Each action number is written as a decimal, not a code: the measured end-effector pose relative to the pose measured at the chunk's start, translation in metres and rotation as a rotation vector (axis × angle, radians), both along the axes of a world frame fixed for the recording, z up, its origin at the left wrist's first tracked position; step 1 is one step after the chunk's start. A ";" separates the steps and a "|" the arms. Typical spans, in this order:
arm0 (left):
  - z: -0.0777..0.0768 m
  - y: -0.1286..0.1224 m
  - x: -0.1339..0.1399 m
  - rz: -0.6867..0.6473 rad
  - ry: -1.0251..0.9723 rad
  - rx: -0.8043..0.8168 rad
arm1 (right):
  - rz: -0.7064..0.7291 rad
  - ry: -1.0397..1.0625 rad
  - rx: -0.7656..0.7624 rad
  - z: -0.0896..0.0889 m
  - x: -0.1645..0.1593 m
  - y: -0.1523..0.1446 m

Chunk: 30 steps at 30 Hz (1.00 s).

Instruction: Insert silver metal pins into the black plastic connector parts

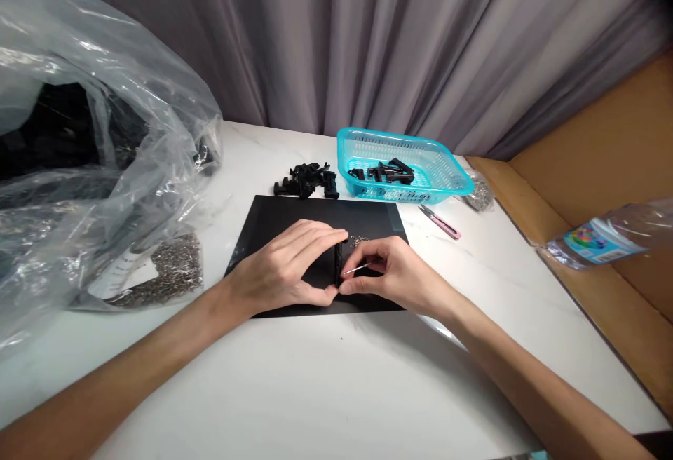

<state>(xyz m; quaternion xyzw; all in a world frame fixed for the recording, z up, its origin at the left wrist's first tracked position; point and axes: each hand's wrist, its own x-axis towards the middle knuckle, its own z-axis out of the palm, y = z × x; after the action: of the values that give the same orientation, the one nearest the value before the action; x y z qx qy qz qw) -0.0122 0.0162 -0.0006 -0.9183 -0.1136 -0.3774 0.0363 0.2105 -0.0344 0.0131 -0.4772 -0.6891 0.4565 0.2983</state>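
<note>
Over a black mat (315, 214), my left hand (287, 264) grips a narrow black plastic part (338, 262) between its thumb and fingers, holding it at both ends. My right hand (386, 267) is closed on a thin metal pin (357, 268), whose tip points at the lower end of the black part. I cannot tell whether the pin touches it. Just behind my right fingers lies a small pile of metal pins (359, 241) on the mat.
Black plastic parts (308, 181) are heaped behind the mat. A blue basket (404, 190) holds more. A pink-handled cutter (440, 222) lies at right. Clear bags stand at left, one with metal pins (168, 271). A plastic bottle (604, 239) rests by the cardboard (610, 130).
</note>
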 end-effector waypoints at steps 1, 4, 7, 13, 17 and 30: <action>-0.001 0.000 0.001 -0.006 0.001 -0.002 | 0.009 -0.003 -0.004 -0.001 0.000 0.000; -0.002 -0.001 0.002 -0.011 0.006 -0.006 | 0.034 -0.022 -0.009 -0.005 0.000 0.001; -0.002 -0.001 0.001 -0.008 0.018 0.002 | 0.039 -0.018 0.016 -0.006 -0.002 0.000; -0.006 -0.002 -0.001 0.016 0.006 -0.182 | 0.140 -0.049 0.080 0.003 0.006 0.001; -0.005 0.000 -0.001 0.061 0.051 -0.315 | 0.102 -0.059 0.102 0.017 0.018 0.004; -0.009 0.008 -0.008 0.176 0.146 -0.490 | 0.022 0.218 0.205 0.000 0.010 -0.011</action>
<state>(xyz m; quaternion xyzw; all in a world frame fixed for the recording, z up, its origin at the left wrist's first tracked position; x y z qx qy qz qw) -0.0205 0.0239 -0.0097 -0.9112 -0.2779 -0.2667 -0.1463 0.2206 -0.0453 0.0133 -0.3844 -0.7006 0.4362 0.4136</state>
